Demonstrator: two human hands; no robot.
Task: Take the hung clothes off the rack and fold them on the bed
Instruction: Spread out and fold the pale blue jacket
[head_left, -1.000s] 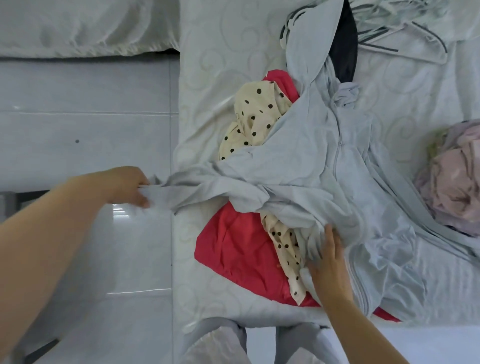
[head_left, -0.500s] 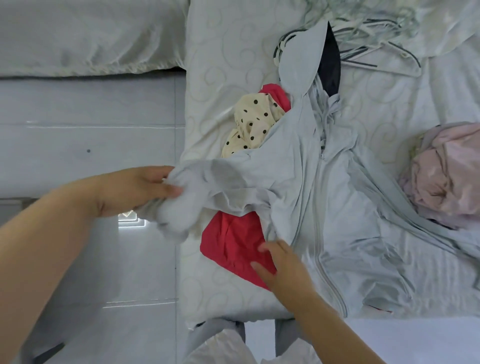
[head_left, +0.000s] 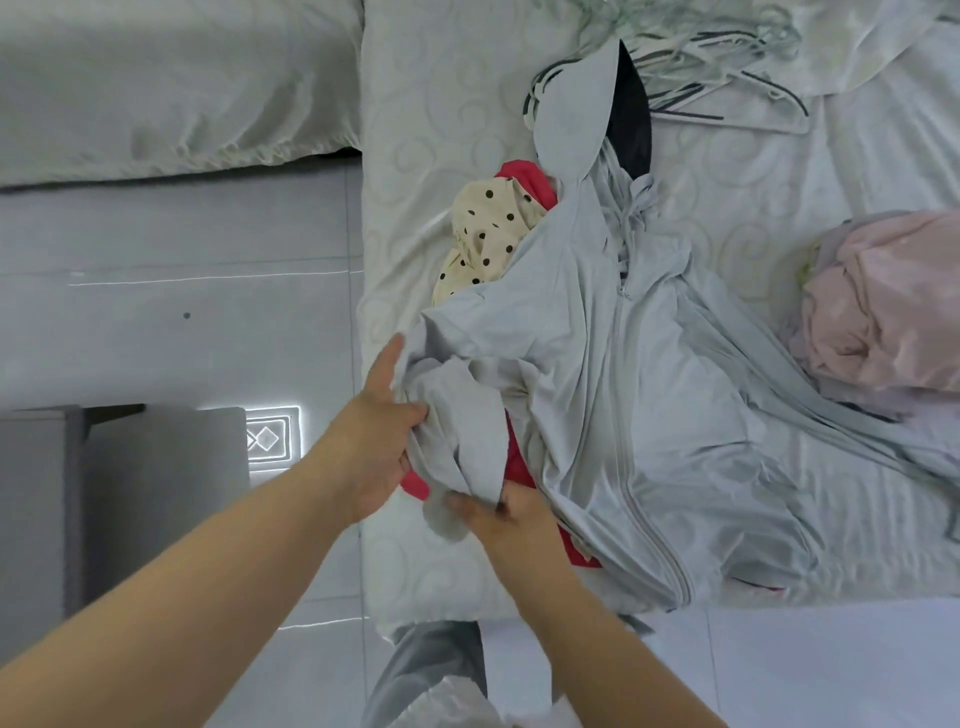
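Grey zip hoodie (head_left: 649, 415) is spread zip-up on the bed (head_left: 415, 130) over a red garment (head_left: 519, 467) and a dotted garment (head_left: 483, 234), its sleeve (head_left: 457, 415) bunched and gripped by the left hand (head_left: 379, 441), likely for folding inward, right hand (head_left: 511, 519) at the cuff, grasp not discernible.

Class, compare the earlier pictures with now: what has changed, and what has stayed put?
The left hand, gripping the grey sleeve, carried it rightward from over the floor onto the jacket. The right hand shifted left to the sleeve's cuff. Pink pile and hangers stayed.
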